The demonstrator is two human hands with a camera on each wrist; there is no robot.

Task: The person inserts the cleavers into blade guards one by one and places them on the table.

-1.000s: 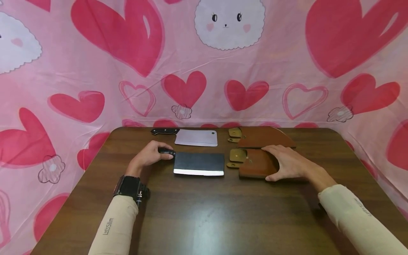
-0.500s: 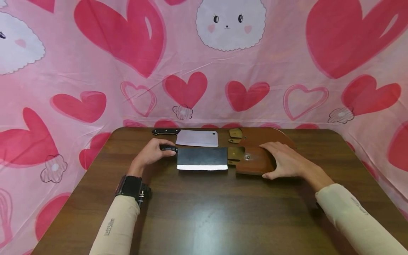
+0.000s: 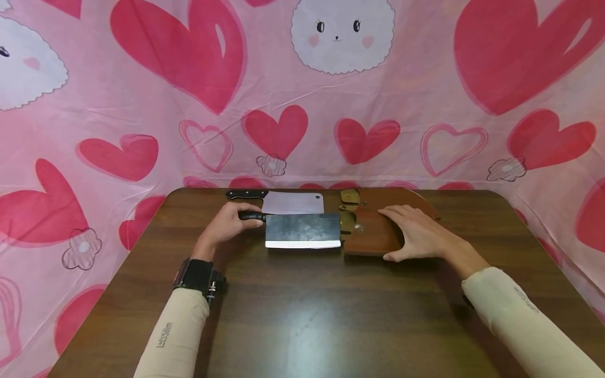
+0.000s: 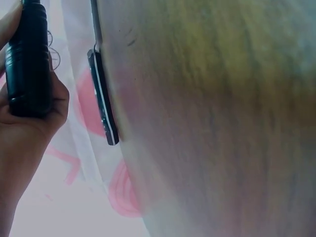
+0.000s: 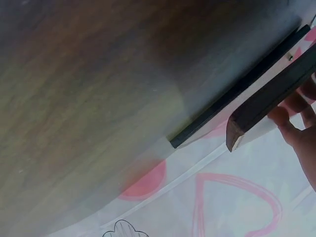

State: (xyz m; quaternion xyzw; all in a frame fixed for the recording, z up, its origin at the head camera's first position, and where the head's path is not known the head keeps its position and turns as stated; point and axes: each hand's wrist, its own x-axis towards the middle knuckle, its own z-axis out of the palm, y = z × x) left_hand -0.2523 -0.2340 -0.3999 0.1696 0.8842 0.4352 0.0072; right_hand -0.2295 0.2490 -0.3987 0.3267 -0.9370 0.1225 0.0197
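A: Head view: surface and room?
B: A brown wooden table, with pink heart-printed cloth beyond it at 12 o'clock.
A: The fingers?
B: The left hand pinches the dark knife by its handle, at 9 o'clock of the blade. At 3 o'clock, just beside the blade, is the flap of the front sheath; the right hand grips this sheath, thumb and fingers set wide apart. The pale knife and back sheath lie at 12 o'clock of these.
A: Left wrist view?
B: Table at 3 o'clock, cloth at 7; fingers curl round the black handle at 10.
A: Right wrist view?
B: Table at 10 o'clock, cloth at 5; bent fingers hold the front sheath's edge at 3. I cannot tell the thumb's place here.
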